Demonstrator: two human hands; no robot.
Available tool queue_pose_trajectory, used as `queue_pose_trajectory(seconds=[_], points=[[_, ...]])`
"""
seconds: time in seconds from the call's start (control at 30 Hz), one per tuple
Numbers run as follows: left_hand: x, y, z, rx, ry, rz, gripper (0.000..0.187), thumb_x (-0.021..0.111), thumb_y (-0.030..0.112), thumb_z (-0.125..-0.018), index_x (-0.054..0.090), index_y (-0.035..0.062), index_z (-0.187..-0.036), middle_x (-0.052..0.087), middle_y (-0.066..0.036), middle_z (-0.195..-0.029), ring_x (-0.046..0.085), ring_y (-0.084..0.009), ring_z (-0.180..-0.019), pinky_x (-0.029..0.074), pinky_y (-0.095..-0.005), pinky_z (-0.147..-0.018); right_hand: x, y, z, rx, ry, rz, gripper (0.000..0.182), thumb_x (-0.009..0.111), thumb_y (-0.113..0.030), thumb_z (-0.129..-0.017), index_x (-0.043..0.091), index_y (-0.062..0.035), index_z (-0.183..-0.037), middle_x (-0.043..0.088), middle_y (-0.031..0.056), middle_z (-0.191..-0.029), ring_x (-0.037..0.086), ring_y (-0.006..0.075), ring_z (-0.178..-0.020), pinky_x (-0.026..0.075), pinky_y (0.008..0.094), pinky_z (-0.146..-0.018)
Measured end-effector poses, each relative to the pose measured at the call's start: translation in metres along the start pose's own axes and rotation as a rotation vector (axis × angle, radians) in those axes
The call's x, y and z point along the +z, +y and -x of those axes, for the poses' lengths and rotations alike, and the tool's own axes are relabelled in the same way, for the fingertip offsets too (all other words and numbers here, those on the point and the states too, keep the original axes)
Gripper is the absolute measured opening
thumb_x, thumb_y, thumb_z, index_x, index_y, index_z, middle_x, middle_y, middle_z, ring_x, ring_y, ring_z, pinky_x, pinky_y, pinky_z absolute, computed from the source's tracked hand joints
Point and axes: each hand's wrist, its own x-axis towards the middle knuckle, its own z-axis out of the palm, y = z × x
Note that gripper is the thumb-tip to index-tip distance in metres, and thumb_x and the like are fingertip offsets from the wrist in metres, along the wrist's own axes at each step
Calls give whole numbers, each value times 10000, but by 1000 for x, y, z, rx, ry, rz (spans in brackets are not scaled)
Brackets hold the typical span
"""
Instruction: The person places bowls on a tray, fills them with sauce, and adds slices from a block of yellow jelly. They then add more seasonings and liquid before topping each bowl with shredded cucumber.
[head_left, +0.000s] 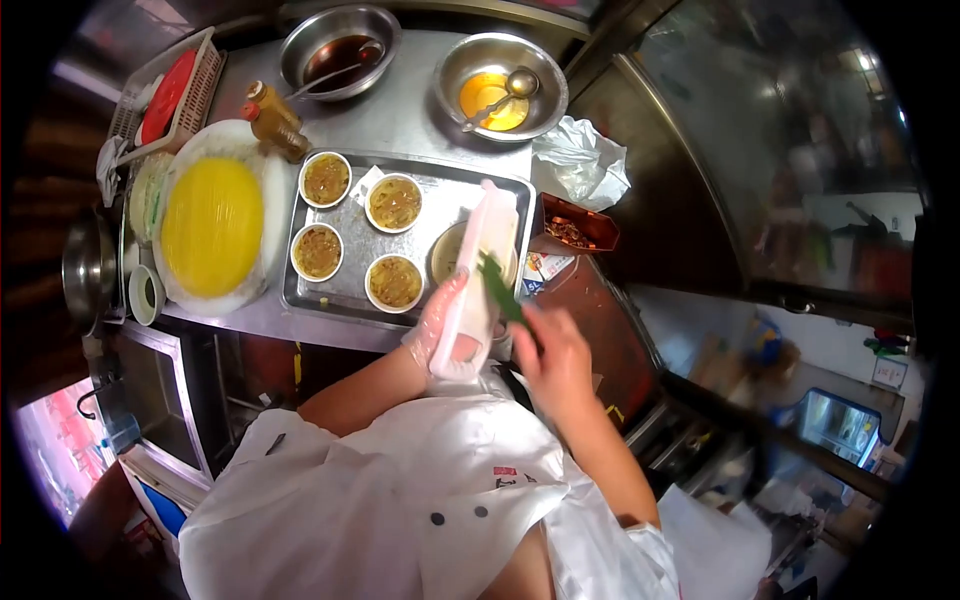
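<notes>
My left hand (432, 322), in a clear glove, grips the near end of a pale pink cutting board (490, 220) and keeps it tilted over the right side of a metal tray (345, 285). In my right hand (558, 358) is a knife with a green blade (497, 286), its tip against the board's face by some small pale bits. Partly hidden under the board, a round bowl (446, 255) sits on the tray. Several white cups (395, 203) of yellow-brown food stand on the tray's left and middle.
Behind the tray are a steel bowl of dark liquid (340, 50) and another of orange-yellow liquid (500, 85), each with a ladle. Bottles (275, 125) and a wrapped yellow round (212, 228) lie left. A plastic bag (585, 165) and a reddish container (575, 228) are right.
</notes>
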Motion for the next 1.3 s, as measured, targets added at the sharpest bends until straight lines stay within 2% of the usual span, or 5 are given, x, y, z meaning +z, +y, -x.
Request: queue_pose_trajectory(seconds=[0.47,0.9,1.0,1.07,1.3], points=[[-12,-18,11,-148,95,-155,642,618,521,-949,523,43,-1367,648,-153,-1076,651,-282,-952,554,-464,-857,19,36,-26,141,87,103,305,758,-214,-893,735,-10,-1119,657,188,-905,687,367,-808,566,439,-748],[-37,-9,-3,-45,76,-6,540,603,470,-974,546,93,-1357,657,-115,-1153,664,-244,-997,573,-451,-768,27,3,25,-60,27,-34,186,712,-184,-915,745,-43,-1032,655,211,-873,674,390,-811,534,470,-701],[-26,-22,9,-127,136,-194,540,608,469,-970,555,68,-1328,660,-138,-1123,664,-257,-981,562,-444,-815,14,16,-30,241,46,-22,200,716,-104,-898,711,18,-1057,673,218,-913,676,368,-846,539,428,-752],[-20,-7,2,-9,36,-30,551,608,483,-966,559,66,-1322,664,-144,-1092,671,-271,-940,573,-439,-773,19,-4,8,-72,47,-41,177,706,-160,-903,732,-2,-978,672,219,-884,668,404,-838,539,465,-742],[-19,-5,5,-92,88,-101,589,599,501,-966,549,56,-1348,661,-128,-1113,664,-249,-929,588,-424,-765,22,-1,5,15,34,-7,229,695,-173,-924,729,34,-1016,672,221,-877,660,409,-803,540,450,-740]])
